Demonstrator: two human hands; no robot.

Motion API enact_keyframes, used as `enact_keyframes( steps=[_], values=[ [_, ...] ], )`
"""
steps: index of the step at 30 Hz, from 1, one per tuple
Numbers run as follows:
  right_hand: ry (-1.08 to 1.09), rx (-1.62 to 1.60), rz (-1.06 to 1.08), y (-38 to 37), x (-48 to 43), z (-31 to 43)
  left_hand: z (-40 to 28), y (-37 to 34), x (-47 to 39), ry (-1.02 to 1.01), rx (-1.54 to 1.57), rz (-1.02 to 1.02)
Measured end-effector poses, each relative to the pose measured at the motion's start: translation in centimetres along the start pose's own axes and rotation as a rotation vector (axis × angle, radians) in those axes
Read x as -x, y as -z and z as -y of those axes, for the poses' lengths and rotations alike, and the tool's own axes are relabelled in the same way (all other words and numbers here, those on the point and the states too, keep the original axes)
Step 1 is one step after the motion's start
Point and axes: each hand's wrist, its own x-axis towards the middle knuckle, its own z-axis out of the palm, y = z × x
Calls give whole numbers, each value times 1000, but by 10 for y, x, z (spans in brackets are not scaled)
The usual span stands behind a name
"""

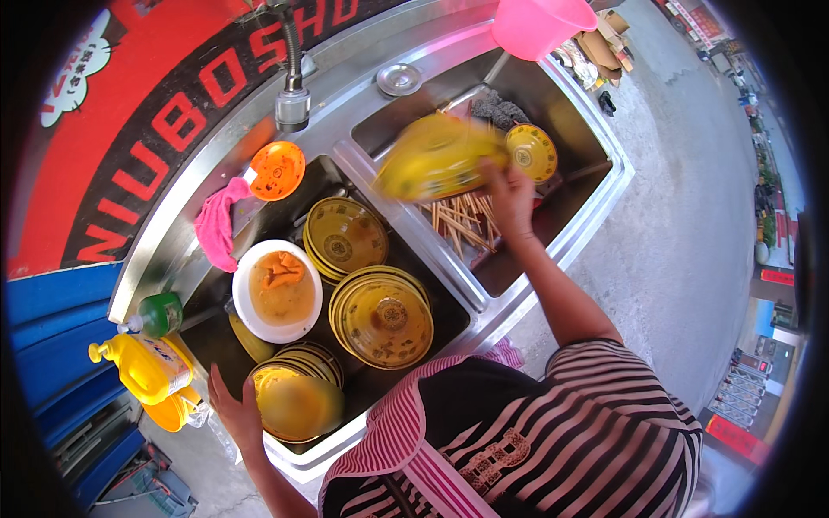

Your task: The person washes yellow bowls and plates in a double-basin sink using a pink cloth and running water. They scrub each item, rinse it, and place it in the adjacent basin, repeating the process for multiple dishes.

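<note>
My right hand [511, 201] grips the rim of a yellow patterned bowl [434, 158], tilted and blurred above the right basin [570, 194] of a steel sink. Under it are wooden chopsticks [460, 223], a dark wire scourer [499, 110] and a smaller yellow bowl [532, 153]. My left hand [236, 408] is open, fingers apart, beside a stack of yellow bowls [269, 388] in the left basin; whether it touches them I cannot tell. A yellow blur [304, 406] covers part of that stack. Two more stacks, one behind [346, 233] and one nearer [388, 317], stand there.
A white bowl [241, 291] holds cloudy liquid and an orange cloth [283, 269]. An orange dish [277, 170] and pink cloth [219, 223] lie near the faucet [293, 107]. A green bottle [162, 315] and yellow jug [146, 369] stand left. A pink bucket [541, 26] is at the far corner.
</note>
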Motion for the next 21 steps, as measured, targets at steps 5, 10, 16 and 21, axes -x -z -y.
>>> enact_keyframes(
  steps=[5,10,16,21],
  values=[
    [-655,-115,-662,113,-64,-62,88,-28,56,277,-23,58],
    [-849,-319,-741,174,-97,-168,113,-36,66,475,-94,26],
    [-874,-646,-517,190,-115,-202,80,-45,49,585,-161,5],
    [-676,-1431,296,285,-156,-226,41,-74,22,476,-192,79]
  ],
)
